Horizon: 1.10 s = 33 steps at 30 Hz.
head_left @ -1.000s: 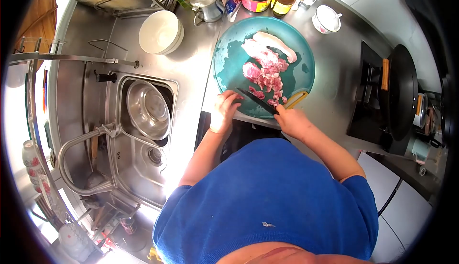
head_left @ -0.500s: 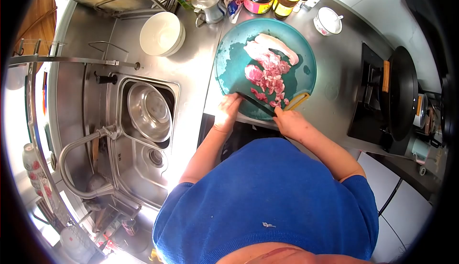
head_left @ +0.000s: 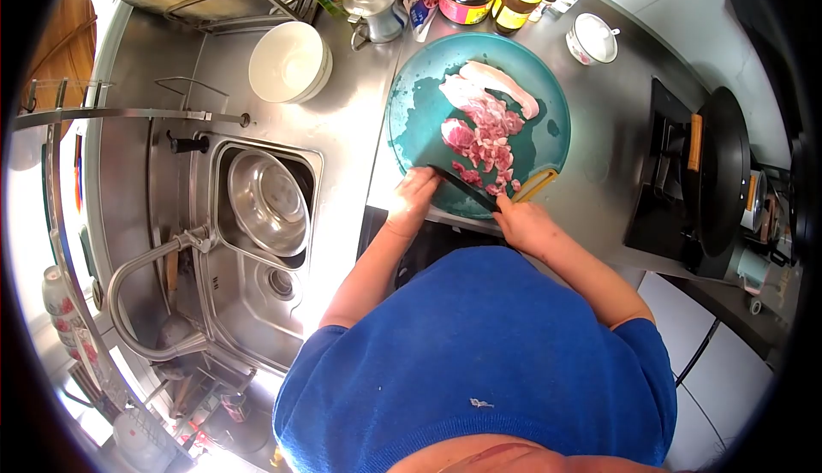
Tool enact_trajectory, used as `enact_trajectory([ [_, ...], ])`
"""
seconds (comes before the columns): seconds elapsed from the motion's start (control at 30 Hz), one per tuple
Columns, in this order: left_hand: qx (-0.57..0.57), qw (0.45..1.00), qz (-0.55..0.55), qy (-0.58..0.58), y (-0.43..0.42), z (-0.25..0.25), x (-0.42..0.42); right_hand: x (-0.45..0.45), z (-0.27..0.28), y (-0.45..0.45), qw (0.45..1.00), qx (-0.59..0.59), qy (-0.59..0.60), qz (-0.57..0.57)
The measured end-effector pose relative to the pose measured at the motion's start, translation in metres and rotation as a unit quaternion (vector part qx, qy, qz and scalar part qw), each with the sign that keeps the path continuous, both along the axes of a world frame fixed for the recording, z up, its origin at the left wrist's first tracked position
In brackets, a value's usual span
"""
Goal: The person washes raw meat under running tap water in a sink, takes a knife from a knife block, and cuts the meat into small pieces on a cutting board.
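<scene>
Right hand (head_left: 524,223) grips the black knife (head_left: 467,190) over the near part of the green board (head_left: 413,130), long axis slanting, tip pointing forward-left at the left hand (head_left: 413,202), whose fingers bunch together; any hold there cannot be told. Cut meat (head_left: 493,153) lies just beyond.

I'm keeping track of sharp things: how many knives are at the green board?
1: the dark-bladed knife is in the right hand, over the near part of the green board, its other end at the left hand. Anything beneath the meat would be hidden.
</scene>
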<state>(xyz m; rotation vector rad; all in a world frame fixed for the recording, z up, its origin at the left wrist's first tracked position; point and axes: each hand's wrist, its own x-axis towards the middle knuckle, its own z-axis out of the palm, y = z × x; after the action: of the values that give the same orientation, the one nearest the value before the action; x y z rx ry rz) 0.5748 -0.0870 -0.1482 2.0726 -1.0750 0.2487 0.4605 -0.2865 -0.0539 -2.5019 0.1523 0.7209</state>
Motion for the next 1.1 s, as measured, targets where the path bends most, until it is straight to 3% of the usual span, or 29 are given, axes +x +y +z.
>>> enact_trajectory([
  [0.23, 0.016, 1.000, 0.013, 0.020, 0.001, 0.001, -0.003, 0.061, -0.032, 0.038, 0.997, 0.013, -0.082, -0.003],
  [0.57, 0.011, 1.000, -0.014, 0.007, 0.006, 0.000, -0.002, 0.003, 0.008, 0.003, 1.000, 0.000, 0.014, 0.009],
  [0.77, 0.018, 1.000, -0.002, 0.005, 0.008, -0.008, -0.002, 0.045, -0.033, 0.037, 0.997, 0.039, -0.053, -0.026],
  [0.93, 0.038, 0.999, -0.011, 0.006, -0.005, 0.005, -0.004, 0.030, -0.028, 0.018, 0.996, 0.046, -0.059, -0.054],
  [1.03, -0.105, 0.970, 0.009, 0.221, -0.025, 0.003, -0.017, -0.001, -0.008, -0.002, 0.990, 0.031, -0.062, -0.124],
  [1.07, -0.105, 0.970, 0.008, 0.220, -0.026, -0.001, -0.016, -0.009, 0.002, -0.009, 0.988, 0.019, -0.057, -0.143],
  [1.1, -0.144, 0.936, 0.031, 0.319, -0.030, 0.001, -0.010, -0.016, 0.009, -0.014, 0.985, 0.007, -0.053, -0.163],
])
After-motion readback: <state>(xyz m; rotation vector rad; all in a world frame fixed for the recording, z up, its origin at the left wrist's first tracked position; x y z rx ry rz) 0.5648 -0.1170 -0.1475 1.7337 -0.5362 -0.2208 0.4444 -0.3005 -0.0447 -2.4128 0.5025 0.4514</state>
